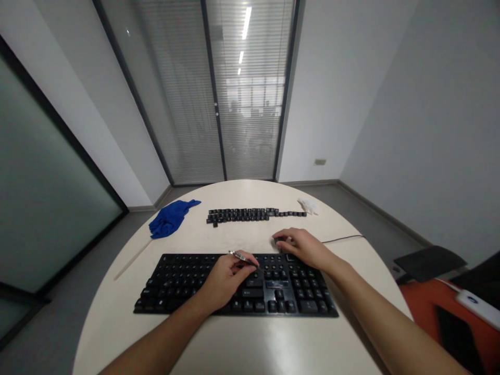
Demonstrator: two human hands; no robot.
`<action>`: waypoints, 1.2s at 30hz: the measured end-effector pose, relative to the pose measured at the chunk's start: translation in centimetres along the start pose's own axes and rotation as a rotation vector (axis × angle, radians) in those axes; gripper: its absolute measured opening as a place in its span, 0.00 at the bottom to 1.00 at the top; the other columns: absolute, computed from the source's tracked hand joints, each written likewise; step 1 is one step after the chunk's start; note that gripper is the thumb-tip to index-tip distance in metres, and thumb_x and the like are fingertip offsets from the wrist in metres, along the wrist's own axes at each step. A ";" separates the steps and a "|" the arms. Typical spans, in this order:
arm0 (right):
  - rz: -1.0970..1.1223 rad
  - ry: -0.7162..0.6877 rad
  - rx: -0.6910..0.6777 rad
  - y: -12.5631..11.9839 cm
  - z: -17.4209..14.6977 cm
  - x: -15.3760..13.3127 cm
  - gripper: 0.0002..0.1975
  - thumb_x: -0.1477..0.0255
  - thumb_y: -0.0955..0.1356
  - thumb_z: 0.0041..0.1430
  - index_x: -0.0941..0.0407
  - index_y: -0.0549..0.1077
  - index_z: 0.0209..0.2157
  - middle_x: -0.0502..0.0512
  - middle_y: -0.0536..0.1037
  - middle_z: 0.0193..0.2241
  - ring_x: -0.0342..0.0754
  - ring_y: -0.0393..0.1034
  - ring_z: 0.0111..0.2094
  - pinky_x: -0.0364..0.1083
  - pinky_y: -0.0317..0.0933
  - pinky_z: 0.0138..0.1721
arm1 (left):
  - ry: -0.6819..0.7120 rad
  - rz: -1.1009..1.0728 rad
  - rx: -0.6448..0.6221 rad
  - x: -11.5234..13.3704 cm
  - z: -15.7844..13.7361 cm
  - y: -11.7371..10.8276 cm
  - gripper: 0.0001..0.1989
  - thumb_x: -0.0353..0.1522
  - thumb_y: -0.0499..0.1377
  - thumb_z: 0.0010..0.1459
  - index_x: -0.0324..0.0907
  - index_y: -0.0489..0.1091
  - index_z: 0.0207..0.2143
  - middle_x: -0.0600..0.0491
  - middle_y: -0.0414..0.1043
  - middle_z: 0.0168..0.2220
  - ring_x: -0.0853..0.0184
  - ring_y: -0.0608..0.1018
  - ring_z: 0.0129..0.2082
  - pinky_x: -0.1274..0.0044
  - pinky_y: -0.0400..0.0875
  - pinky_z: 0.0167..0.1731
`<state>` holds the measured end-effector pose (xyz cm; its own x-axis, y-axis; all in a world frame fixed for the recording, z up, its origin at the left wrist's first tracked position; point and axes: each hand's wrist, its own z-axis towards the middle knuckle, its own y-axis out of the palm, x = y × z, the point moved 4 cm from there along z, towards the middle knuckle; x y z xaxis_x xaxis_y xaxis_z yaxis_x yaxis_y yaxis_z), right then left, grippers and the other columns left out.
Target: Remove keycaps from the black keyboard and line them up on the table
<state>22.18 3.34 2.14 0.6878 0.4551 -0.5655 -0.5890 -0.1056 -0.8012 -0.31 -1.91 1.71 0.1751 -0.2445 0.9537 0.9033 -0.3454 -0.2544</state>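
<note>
A black full-size keyboard (253, 292) lies across the near part of the round table. My left hand (227, 276) rests over its middle, fingers closed around a slim silver metal tool (239, 255) whose tip points right, toward the keys. Whether this is a pen or tweezers cannot be told. At the keyboard's back edge, my right hand (302, 246) has curled fingers pinching a small black piece that looks like a keycap (278, 240). Beyond both hands, loose black keycaps (242, 214) are laid out in rows.
A blue cloth (172, 219) lies at the left, beside a thin pale stick (133, 259). Crumpled white material (308, 206) sits at the back right. A dark cable (344, 238) runs off the right edge. An orange chair (433, 312) holds a white power strip (478, 307).
</note>
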 end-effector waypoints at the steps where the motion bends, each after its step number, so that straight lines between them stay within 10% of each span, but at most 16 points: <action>1: -0.025 0.001 0.023 -0.1 0.2 0.4 0.12 0.68 0.66 0.61 0.55 0.77 0.44 0.58 0.79 0.41 0.51 0.73 0.39 0.49 0.65 0.43 | 0.000 0.002 0.001 0.0 0.0 0.0 0.05 0.29 0.58 0.57 0.40 0.75 0.34 0.51 0.76 0.35 0.64 0.77 0.38 0.76 0.70 0.38; 12: -0.229 0.212 0.124 -0.1 3.7 5.0 0.11 0.73 0.67 0.55 0.54 0.80 0.38 0.53 0.82 0.34 0.49 0.76 0.34 0.43 0.64 0.37 | 0.000 -0.005 -0.012 -0.1 0.2 0.2 0.06 0.28 0.58 0.57 0.40 0.75 0.34 0.51 0.75 0.35 0.65 0.76 0.36 0.77 0.69 0.37; 36: -0.447 0.292 0.170 0.5 6.4 5.4 0.15 0.69 0.65 0.61 0.54 0.77 0.47 0.59 0.79 0.44 0.54 0.73 0.44 0.47 0.62 0.45 | -0.008 -0.010 -0.014 -0.2 0.1 0.3 0.06 0.29 0.59 0.57 0.39 0.75 0.35 0.50 0.76 0.35 0.64 0.77 0.37 0.76 0.69 0.37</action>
<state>22.84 11.43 -0.08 0.9611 0.1566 -0.2276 -0.2562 0.1968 -0.9464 -0.06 -1.90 1.48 0.1694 -0.2342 0.9573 0.8994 -0.3604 -0.2473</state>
